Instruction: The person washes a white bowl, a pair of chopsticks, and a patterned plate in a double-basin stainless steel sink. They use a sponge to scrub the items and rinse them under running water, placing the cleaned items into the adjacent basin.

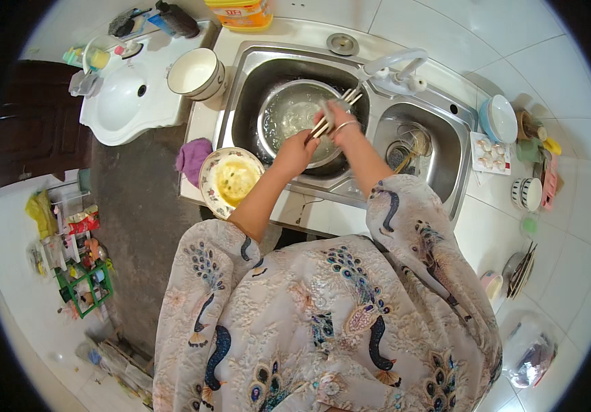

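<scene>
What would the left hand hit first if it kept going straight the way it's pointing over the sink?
Most likely the chopsticks held in the right hand: the left hand points up and to the right, toward them, above the steel bowl in the left sink basin. Depth is unclear, so it might pass beneath them.

A white tiled counter point(570, 268) runs along the right and wraps a steel double sink point(446, 147), with white wall tiles behind it. At the left stands a small white washbasin point(120, 103) beside a dark wooden door point(31, 123). The floor point(127, 226) is dull grey concrete — pale further left, where a green rack point(89, 288) stands. The light is even and soft.
</scene>
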The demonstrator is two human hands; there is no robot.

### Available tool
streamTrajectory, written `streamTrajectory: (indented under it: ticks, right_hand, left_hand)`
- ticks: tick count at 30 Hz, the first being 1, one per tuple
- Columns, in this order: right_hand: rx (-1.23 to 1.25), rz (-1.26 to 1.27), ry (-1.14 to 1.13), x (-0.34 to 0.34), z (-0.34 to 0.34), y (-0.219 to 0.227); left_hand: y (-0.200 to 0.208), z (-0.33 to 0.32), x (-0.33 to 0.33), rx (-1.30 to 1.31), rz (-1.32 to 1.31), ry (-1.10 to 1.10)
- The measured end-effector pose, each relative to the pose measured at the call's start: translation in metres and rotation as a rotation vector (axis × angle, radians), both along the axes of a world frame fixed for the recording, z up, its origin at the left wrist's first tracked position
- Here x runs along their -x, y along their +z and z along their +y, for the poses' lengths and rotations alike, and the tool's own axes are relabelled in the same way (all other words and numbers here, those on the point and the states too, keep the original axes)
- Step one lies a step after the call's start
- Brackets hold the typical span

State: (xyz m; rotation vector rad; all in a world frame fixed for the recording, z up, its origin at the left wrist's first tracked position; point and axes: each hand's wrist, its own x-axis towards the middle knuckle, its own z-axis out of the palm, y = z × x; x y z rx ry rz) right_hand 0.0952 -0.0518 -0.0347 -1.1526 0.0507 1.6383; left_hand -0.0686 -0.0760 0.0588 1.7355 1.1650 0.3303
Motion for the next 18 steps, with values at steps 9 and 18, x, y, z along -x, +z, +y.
streamTrajectory:
  ticks: [9, 18]
  right_hand:
    - [0.000, -0.094, 0.008, 0.021, 0.007, -0.006]
    - [0.429, -1.099, 0.280, -0.032, 0.009, -0.060]
  left_hand:
    - [-0.002, 0.010, 0.003, 0.575, -0.201, 0.150]
    - [-0.012, 0.016, 0.032, 0.604, -0.085, 0.296]
